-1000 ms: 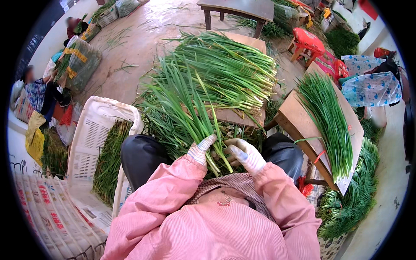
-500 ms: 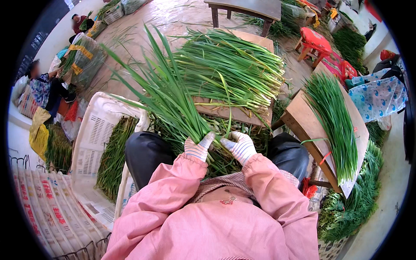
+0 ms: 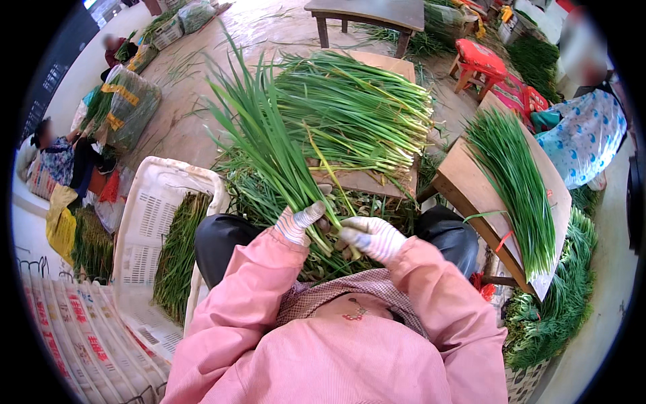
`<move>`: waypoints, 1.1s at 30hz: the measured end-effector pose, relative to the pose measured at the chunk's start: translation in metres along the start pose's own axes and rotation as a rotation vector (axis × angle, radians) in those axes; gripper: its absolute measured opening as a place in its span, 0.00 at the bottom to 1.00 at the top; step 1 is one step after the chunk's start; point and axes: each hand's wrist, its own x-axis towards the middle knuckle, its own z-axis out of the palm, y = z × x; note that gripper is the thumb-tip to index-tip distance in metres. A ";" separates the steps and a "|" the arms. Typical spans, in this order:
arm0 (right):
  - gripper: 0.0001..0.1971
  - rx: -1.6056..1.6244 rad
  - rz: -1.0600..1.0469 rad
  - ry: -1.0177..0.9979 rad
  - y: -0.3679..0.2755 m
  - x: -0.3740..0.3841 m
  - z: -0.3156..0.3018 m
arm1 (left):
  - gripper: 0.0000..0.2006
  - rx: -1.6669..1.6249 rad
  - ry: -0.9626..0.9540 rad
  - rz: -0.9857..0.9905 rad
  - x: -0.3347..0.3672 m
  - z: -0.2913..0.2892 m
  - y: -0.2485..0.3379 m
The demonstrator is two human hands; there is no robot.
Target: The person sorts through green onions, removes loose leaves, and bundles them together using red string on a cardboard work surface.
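My left hand (image 3: 301, 223), in a striped work glove, is closed round a bunch of garlic chives (image 3: 272, 158) above my lap. The long leaves fan up and to the left; the pale stem ends point down toward me. My right hand (image 3: 374, 237), gloved too, pinches a yellowish chive leaf (image 3: 328, 170) beside the stem ends; its fingertips are partly hidden. Beyond my hands, a big pile of chives (image 3: 350, 111) lies on a low wooden board (image 3: 398, 65), stem ends to the right. Loose leaves (image 3: 252, 202) lie heaped between my knees.
At my left stands a white plastic crate (image 3: 142, 232) holding chives (image 3: 182, 252). To the right, a tied chive bundle (image 3: 515, 185) lies on a slanted wooden table (image 3: 464, 172). A red stool (image 3: 479, 60) and a dark table (image 3: 367, 12) stand farther off. Other people sit at the left.
The bunch has swung more upright, and my left hand has shifted slightly left. My right hand has moved a little lower; the thin leaf by it leans left now. A person has appeared at far right.
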 end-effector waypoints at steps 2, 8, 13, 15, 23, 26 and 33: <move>0.15 -0.119 -0.010 0.170 0.009 0.006 0.006 | 0.26 -0.069 0.036 -0.073 0.004 -0.011 -0.026; 0.15 -0.336 -0.100 0.239 0.045 0.007 -0.003 | 0.15 -0.118 0.171 -0.250 -0.006 -0.017 -0.067; 0.12 -0.026 -0.087 0.258 0.050 0.018 -0.008 | 0.12 -0.151 0.158 -0.305 -0.004 -0.021 -0.071; 0.12 -0.022 -0.094 0.281 0.054 0.023 -0.008 | 0.12 -0.024 0.238 -0.258 -0.012 -0.012 -0.062; 0.14 -0.621 -0.097 0.372 0.049 0.042 -0.011 | 0.11 0.181 0.358 0.141 -0.015 -0.009 -0.051; 0.17 -0.864 -0.002 0.236 0.027 0.038 -0.001 | 0.10 0.218 0.457 0.228 -0.016 -0.019 -0.023; 0.28 -1.392 0.376 -0.001 0.029 0.013 -0.054 | 0.15 0.100 0.396 0.745 -0.005 -0.069 0.121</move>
